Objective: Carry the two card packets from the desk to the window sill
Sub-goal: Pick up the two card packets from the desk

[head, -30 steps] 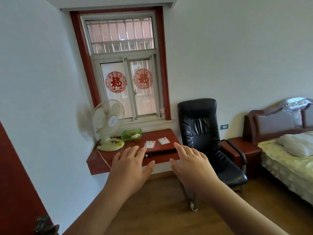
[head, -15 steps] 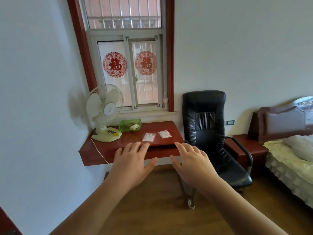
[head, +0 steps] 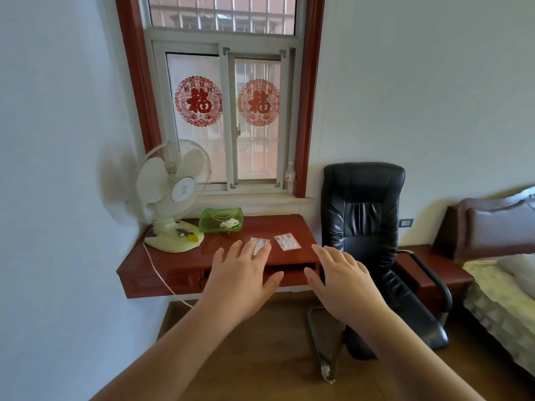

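Note:
Two small white card packets lie flat on the red-brown desk (head: pixel 162 261). The left packet (head: pixel 261 244) is partly hidden behind my left fingertips; the right packet (head: pixel 286 241) lies in full view beside it. My left hand (head: pixel 240 280) is stretched forward, palm down, fingers apart, holding nothing. My right hand (head: pixel 341 280) is held out the same way to the right, short of the desk's front edge. The pale window sill (head: pixel 254 201) runs just above the desk's back edge, below the window.
A white table fan (head: pixel 170 195) stands on the desk's left, its cord hanging over the front. A green tray (head: pixel 221 219) sits at the desk's back. A plastic bottle (head: pixel 290 176) stands on the sill's right end. A black office chair (head: pixel 367 227) is right of the desk, a bed (head: pixel 503 287) beyond.
The view has come closer to the desk and window. Both hands stay outstretched and empty; the left fingertips now overlap the left packet in the view.

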A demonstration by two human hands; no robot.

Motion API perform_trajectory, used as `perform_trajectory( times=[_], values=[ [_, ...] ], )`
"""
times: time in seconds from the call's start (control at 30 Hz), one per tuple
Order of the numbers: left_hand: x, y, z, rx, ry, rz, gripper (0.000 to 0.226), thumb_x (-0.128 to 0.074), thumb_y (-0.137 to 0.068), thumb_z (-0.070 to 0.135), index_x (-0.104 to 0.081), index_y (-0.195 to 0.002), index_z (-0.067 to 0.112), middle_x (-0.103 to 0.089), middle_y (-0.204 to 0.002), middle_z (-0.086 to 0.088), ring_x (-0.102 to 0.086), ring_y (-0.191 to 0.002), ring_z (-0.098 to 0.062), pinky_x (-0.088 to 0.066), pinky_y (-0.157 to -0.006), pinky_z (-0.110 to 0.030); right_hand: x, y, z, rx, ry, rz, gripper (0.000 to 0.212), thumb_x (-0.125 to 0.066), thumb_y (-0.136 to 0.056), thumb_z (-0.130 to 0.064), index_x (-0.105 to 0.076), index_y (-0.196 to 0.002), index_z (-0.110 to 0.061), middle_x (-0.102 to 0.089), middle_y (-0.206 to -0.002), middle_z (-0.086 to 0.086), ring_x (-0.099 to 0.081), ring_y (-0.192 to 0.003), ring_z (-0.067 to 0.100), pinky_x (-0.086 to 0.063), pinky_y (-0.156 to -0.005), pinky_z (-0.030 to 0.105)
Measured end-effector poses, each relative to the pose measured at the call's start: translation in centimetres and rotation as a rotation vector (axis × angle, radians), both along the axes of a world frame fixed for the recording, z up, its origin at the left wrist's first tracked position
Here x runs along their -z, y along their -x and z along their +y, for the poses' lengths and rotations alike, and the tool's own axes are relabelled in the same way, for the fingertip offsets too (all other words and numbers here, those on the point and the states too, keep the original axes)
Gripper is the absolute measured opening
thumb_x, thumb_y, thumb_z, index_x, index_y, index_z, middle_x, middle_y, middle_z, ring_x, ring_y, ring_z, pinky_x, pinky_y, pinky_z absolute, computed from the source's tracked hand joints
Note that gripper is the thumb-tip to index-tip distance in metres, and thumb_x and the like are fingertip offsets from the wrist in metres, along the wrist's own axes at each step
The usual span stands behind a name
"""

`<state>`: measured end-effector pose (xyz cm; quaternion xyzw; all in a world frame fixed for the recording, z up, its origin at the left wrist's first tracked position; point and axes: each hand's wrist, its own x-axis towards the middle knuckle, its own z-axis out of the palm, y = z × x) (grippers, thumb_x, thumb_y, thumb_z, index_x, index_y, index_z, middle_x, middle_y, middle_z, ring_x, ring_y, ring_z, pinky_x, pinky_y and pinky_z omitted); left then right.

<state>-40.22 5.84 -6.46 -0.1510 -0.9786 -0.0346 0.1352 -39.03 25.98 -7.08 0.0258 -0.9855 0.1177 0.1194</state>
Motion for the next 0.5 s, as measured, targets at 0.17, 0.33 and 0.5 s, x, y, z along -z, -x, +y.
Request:
perform_trajectory(
  times=[0.17,0.33,0.5],
  values=[
    [1.4,6.2,1.9,-0.005,-0.018,-0.023,0.066,-0.022,-0.097,0.062,-0.022,-0.154,0.027,-0.032,-0.163,-0.004,-0.026,-0.150,-0.026,-0.024,-0.120,-0.052,1.2,6.0,2.6,0.008,0.010,-0.014,0.066,-0.035,-0.100,-0.058,-0.021,-0.157,-0.027,-0.040,-0.159,-0.003,-0.036,-0.147,0.022,-0.028,-0.121,0.042],
    [4.0,13.0,4.6,-0.039,0.016,-0.050,0.068,-0.022,-0.095,0.063,-0.021,-0.154,0.029,-0.033,-0.162,-0.005,-0.026,-0.150,-0.028,-0.023,-0.119,-0.053,3.1,12.7,5.7,-0.033,0.014,-0.025,0.067,-0.037,-0.100,-0.058,-0.020,-0.157,-0.028,-0.037,-0.161,-0.002,-0.034,-0.149,0.023,-0.026,-0.122,0.044],
    [5.4,19.4,6.8,-0.066,0.043,-0.111,0.067,-0.023,-0.096,0.064,-0.018,-0.154,0.032,-0.031,-0.163,-0.005,-0.025,-0.150,-0.028,-0.023,-0.119,-0.054,4.1,19.1,8.6,-0.074,0.017,-0.059,0.066,-0.037,-0.101,-0.056,-0.021,-0.157,-0.027,-0.036,-0.162,-0.001,-0.032,-0.149,0.022,-0.027,-0.121,0.044]
  ],
)
